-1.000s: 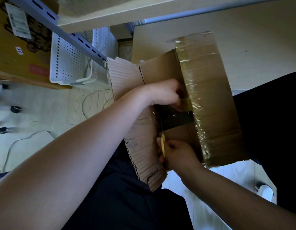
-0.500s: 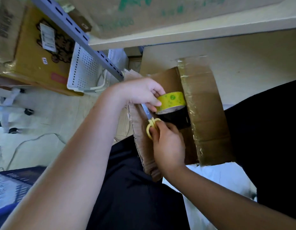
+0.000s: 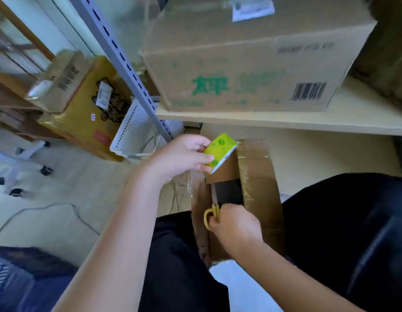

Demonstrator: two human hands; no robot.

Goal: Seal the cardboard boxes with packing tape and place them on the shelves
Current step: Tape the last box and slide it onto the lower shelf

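My left hand (image 3: 184, 157) grips a roll of packing tape (image 3: 220, 152) with a yellow-green core, raised above the far end of a worn cardboard box (image 3: 259, 190) that sits between my legs. Shiny tape covers one flap of this box, and a dark gap shows between its flaps. My right hand (image 3: 235, 226) holds yellow-handled scissors (image 3: 212, 213), whose blade points up along the gap. A large cardboard box with green print (image 3: 245, 70) stands on the wooden shelf (image 3: 330, 122) above.
A grey perforated shelf upright (image 3: 121, 61) runs diagonally on the left. Behind it stand a white perforated basket (image 3: 132, 134) and a yellow carton (image 3: 83, 109). Chair castors (image 3: 44, 170) and a cable lie on the floor at left.
The view has swung upward, so the upper shelf and its box now show. My left hand has lifted the tape roll away from the scissors, up past the box's far end.
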